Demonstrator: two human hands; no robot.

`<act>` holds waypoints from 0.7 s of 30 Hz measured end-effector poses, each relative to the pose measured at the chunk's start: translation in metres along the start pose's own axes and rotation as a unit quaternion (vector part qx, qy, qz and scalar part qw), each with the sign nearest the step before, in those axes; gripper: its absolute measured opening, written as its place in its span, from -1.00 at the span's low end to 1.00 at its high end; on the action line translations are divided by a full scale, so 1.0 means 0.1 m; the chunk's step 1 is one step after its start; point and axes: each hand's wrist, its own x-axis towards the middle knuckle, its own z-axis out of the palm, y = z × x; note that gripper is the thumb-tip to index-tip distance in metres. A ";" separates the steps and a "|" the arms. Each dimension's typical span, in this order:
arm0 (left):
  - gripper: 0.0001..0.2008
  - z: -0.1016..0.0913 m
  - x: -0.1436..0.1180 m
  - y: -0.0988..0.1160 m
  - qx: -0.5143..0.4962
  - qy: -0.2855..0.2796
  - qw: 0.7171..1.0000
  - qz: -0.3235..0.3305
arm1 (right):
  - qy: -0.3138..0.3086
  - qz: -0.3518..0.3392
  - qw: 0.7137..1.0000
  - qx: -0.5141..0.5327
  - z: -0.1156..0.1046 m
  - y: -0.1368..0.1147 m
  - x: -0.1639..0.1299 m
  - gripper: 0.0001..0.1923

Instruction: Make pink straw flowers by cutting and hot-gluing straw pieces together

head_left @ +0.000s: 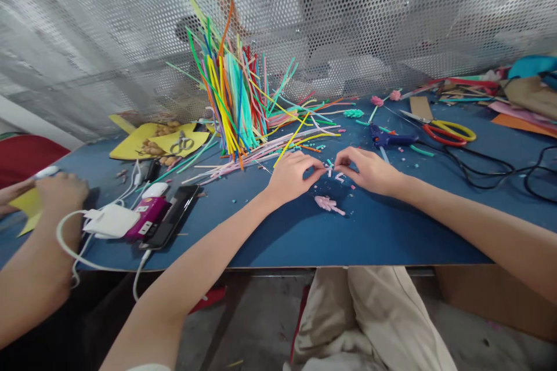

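Over the middle of the blue tabletop, my left hand (296,175) and my right hand (364,169) meet almost tip to tip, each with thumb and finger pinched. Whatever is in the pinches is too small to make out. Short pale pink pipe cleaner pieces (339,177) lie right at the fingertips, among teal bits. Just nearer to me rests a pale pink fuzzy shape (329,204) made of pipe cleaner, with a thin end pointing right. A blue hot glue gun (391,138) lies beyond my right hand.
A tall bundle of coloured pipe cleaners (237,104) stands at back left, more strewn beside it. Scissors (450,130) and a black cable (474,165) lie right. At left are a phone (172,217), a purple power strip (148,217) and another person's hand (63,194).
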 end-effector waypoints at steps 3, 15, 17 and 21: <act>-0.74 -0.01 0.00 -0.04 -0.018 0.003 1.000 -0.019 | 0.006 0.017 1.000 -0.016 -0.08 0.11 0.01 -0.82; -0.73 0.02 0.03 -0.04 -0.028 -0.002 0.999 -0.018 | -0.021 -0.029 0.996 -0.081 -0.18 0.03 0.03 -0.82; -0.74 0.02 0.03 -0.05 -0.026 0.002 0.999 -0.018 | -0.014 -0.021 0.996 -0.088 -0.25 0.02 0.05 -0.79; -0.79 0.02 0.02 -0.07 -0.033 0.012 0.999 -0.024 | 0.086 0.008 0.982 -0.171 -0.66 0.26 0.06 -0.80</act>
